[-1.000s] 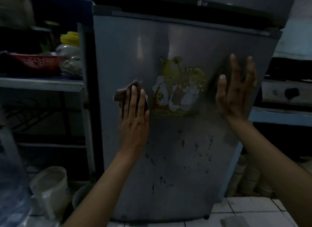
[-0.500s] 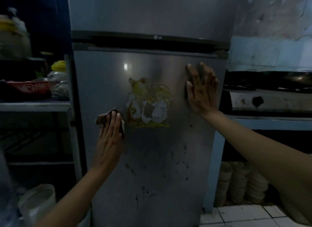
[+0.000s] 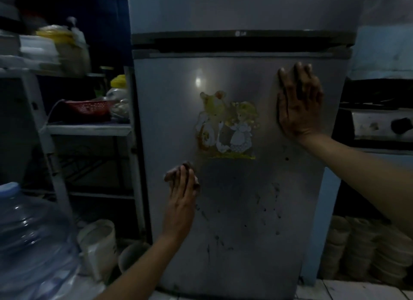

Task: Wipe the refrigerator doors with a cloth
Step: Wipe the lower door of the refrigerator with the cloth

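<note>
The grey lower refrigerator door (image 3: 234,188) fills the middle of the view, with a worn cartoon sticker (image 3: 228,125) at its centre and dark spots lower down. My left hand (image 3: 182,194) presses a small dark cloth (image 3: 173,173) flat against the door, left of and below the sticker, fingers straight. My right hand (image 3: 299,103) lies flat on the door near its upper right edge, fingers spread. The upper door (image 3: 234,9) shows above a dark gap.
A shelf rack (image 3: 89,129) with a red basket (image 3: 89,107) and jars stands to the left. A large water bottle (image 3: 29,239) and a white bucket (image 3: 98,244) sit low left. A stove (image 3: 380,123) and stacked bowls (image 3: 357,250) are to the right.
The view has tilted up, showing more of the upper door. My left hand with the cloth has moved down the door below the sticker. My right hand now lies flat near the right edge.
</note>
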